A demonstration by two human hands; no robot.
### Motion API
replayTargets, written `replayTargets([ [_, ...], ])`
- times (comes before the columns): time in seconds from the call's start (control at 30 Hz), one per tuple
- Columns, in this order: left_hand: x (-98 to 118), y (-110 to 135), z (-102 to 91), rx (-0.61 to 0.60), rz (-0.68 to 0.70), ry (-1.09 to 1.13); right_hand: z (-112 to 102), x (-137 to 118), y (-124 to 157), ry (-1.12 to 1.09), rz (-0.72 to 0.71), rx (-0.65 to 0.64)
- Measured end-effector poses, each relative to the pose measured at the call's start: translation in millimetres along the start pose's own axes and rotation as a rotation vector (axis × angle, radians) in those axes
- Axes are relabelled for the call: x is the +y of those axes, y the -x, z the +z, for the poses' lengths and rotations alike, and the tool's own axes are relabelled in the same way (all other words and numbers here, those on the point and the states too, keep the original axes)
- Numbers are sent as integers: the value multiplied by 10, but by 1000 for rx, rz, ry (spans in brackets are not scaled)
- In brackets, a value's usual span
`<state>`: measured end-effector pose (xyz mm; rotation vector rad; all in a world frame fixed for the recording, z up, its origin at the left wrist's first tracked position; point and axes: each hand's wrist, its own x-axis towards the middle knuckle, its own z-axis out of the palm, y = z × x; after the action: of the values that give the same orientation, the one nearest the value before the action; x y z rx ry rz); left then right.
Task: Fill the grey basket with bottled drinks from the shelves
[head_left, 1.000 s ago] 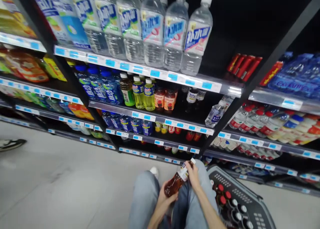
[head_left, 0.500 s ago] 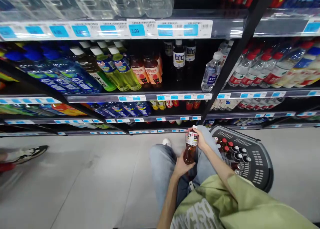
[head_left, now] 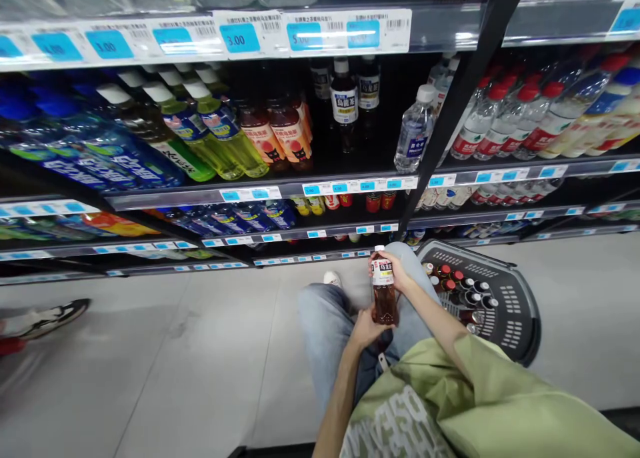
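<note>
A brown tea bottle (head_left: pixel 385 295) with a white cap and a white-and-black label stands nearly upright over my lap. My left hand (head_left: pixel 367 326) is closed around its lower end, with the fingers partly behind it. Up by the cap and label, my right hand (head_left: pixel 399 271) grips the same bottle from the right side. On the shelf ahead, similar dark tea bottles (head_left: pixel 345 101) with white labels stand in a small group. Just right of my knee rests a dark grey shopping basket (head_left: pixel 513 311) holding several bottles with red, white and black caps.
Shelves of drinks run across the front, edged with a price-label strip (head_left: pixel 350 187). A clear water bottle (head_left: pixel 414 131) stands beside the black upright. At far left, another person's shoe (head_left: pixel 60 317) is on the pale floor (head_left: pixel 200 365).
The bottle has turned in my hands, so its label faces more toward me. My view has shifted slightly, bringing the shelves closer and higher in the picture.
</note>
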<state>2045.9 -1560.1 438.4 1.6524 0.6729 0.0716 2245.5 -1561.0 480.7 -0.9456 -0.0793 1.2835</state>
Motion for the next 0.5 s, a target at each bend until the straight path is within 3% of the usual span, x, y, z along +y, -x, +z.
replayTargets([
  [0.2, 12, -2, -15, 152, 10, -45, 53, 20, -17, -10, -37, 56],
  [0.37, -29, -10, 38, 205, 63, -98, 89, 30, -2, 55, -78, 53],
  [0.5, -40, -28, 61, 379, 117, -176, 95, 46, -24, 35, -129, 86],
])
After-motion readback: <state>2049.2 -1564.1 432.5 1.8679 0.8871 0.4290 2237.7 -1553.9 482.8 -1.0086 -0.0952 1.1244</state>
